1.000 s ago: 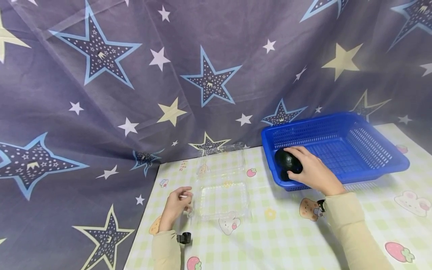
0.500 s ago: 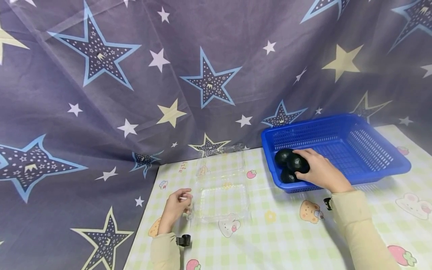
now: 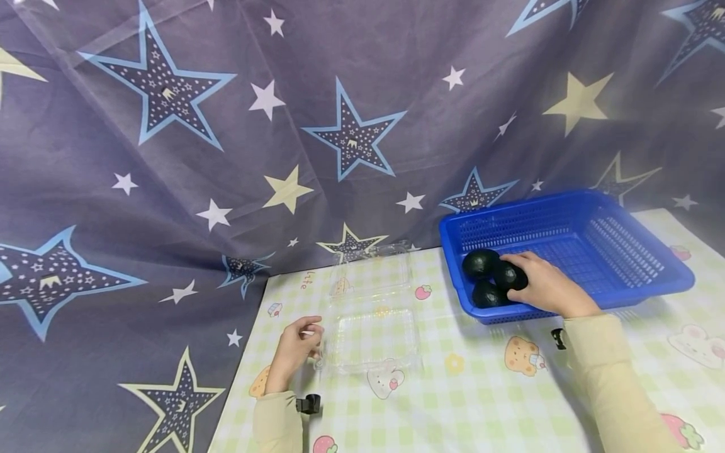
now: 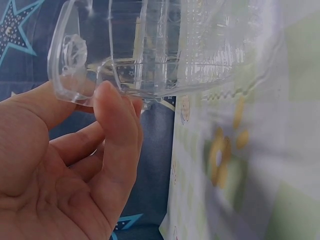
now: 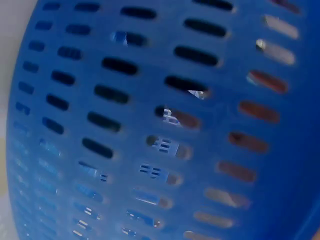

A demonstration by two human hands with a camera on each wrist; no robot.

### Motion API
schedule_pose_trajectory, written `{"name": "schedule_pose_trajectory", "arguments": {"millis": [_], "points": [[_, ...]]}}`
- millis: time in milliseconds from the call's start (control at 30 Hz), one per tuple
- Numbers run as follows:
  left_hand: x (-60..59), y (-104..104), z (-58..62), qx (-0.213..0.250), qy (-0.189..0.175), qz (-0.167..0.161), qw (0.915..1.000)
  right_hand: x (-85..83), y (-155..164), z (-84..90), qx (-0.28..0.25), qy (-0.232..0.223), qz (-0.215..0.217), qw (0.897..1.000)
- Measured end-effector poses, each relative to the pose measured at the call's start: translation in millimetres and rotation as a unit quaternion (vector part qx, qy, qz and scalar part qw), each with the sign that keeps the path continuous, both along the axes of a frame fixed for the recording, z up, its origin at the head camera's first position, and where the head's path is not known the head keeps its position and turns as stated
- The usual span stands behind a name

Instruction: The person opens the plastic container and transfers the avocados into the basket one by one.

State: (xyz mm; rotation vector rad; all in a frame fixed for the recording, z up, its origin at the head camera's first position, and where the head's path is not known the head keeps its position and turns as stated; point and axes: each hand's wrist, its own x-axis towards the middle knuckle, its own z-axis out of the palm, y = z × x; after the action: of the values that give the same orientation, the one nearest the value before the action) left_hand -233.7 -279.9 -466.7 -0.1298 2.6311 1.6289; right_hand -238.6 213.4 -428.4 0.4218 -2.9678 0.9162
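Note:
Three dark round fruits lie in the near left corner of a blue slotted basket [image 3: 634,251]. My right hand [image 3: 540,286] reaches into it and grips one dark fruit [image 3: 508,275]; two more [image 3: 480,263] [image 3: 486,294] sit beside it. A clear plastic clamshell box [image 3: 374,336] lies open on the checked tablecloth, its lid [image 3: 370,270] folded back. My left hand [image 3: 297,349] pinches the box's left rim [image 4: 70,70] between thumb and fingers. The right wrist view shows only the basket's blue slotted wall [image 5: 160,120].
A star-patterned purple cloth [image 3: 226,126] hangs behind and drapes down the table's left side. The tablecloth [image 3: 453,390] carries cartoon prints. The basket fills the back right of the table.
My right hand has moved deeper into the basket's corner, lowering the dark fruit it holds beside the two others. The left hand has stayed on the box's rim.

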Motion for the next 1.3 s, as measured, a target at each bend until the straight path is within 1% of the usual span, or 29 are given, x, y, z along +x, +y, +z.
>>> {"name": "schedule_pose_trajectory", "arguments": {"millis": [67, 200, 400, 600, 833, 1033, 1067, 1100, 1300], "points": [[1.8, 1.1, 0.4, 0.001, -0.001, -0.002, 1.0, 0.9, 1.7, -1.0, -0.001, -0.016, -0.001, 1.0], [6.1, 1.9, -0.6, 0.001, -0.005, -0.009, 1.0, 5.0, 3.1, -4.1, -0.002, -0.032, -0.003, 0.999], [8.0, 0.8, -2.7, 0.001, -0.003, -0.004, 1.0, 8.3, 3.4, -6.4, 0.005, -0.025, -0.009, 1.0], [5.8, 0.4, -0.8, 0.01, -0.002, -0.013, 0.9999, 7.5, 4.3, -5.6, 0.011, -0.019, -0.01, 1.0], [6.4, -5.9, -2.9, 0.009, -0.002, -0.016, 0.9998, 7.5, -1.1, -11.1, -0.009, 0.017, -0.021, 1.0], [5.7, -9.1, -4.9, -0.004, 0.002, -0.012, 0.9999, 7.7, -4.1, -14.9, -0.022, 0.03, -0.029, 0.999], [5.5, -9.9, -5.0, -0.007, 0.003, -0.013, 0.9999, 7.2, -4.8, -15.4, -0.025, 0.036, -0.029, 0.999], [6.9, -8.4, -1.1, -0.01, 0.004, -0.013, 0.9999, 6.5, -5.3, -16.0, -0.027, 0.044, -0.029, 0.998], [6.2, -12.4, -0.7, -0.023, 0.004, -0.014, 0.9996, 6.8, -9.1, -16.3, -0.044, 0.094, -0.036, 0.994]]}}
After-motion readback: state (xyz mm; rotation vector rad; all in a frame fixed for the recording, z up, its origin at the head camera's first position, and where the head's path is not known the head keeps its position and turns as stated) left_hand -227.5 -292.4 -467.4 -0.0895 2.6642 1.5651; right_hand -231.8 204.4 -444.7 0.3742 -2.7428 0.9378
